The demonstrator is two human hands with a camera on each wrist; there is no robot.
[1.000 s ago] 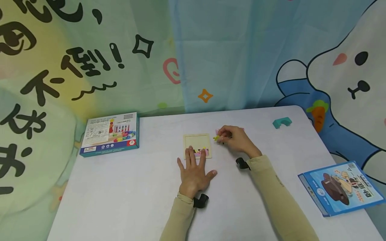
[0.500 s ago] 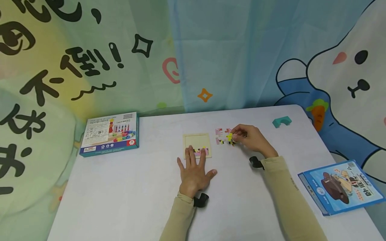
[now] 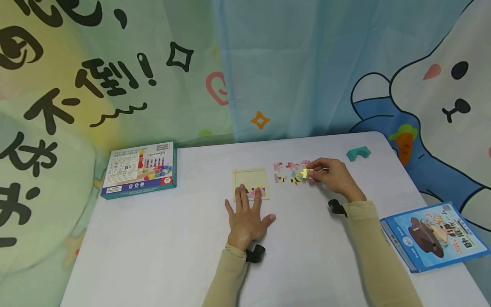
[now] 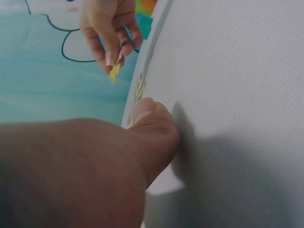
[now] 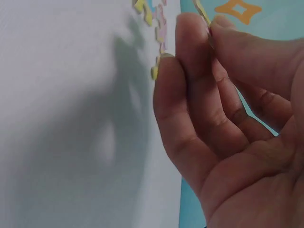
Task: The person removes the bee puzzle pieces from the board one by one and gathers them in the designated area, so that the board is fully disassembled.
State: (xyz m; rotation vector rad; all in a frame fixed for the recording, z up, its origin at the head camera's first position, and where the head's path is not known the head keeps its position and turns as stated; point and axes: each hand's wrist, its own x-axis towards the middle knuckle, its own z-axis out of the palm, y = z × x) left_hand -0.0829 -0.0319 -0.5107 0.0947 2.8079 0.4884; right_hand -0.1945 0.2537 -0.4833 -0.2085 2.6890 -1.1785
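My left hand (image 3: 247, 221) lies with fingers spread, its fingertips resting on the lower part of a square wooden puzzle tray (image 3: 249, 172). A strip of pink, yellow and black puzzle pieces (image 3: 261, 192) sits along the tray's bottom, partly under those fingertips. To the right, my right hand (image 3: 333, 179) pinches a yellow puzzle piece (image 3: 304, 173) between thumb and forefinger, raised over the tabletop. Below and left of it lie several loose pink and yellow pieces (image 3: 279, 179). The right wrist view shows the held piece edge-on, near the top.
A flat boxed game (image 3: 140, 170) lies at the back left of the white table (image 3: 161, 247). A teal arch block (image 3: 358, 153) stands at the back right, and a blue box (image 3: 435, 236) lies at the right edge. A printed curtain hangs behind.
My right hand has moved to the right with the yellow puzzle piece, from beside the tray across the loose pieces, uncovering them. My left hand has stayed on the tray.
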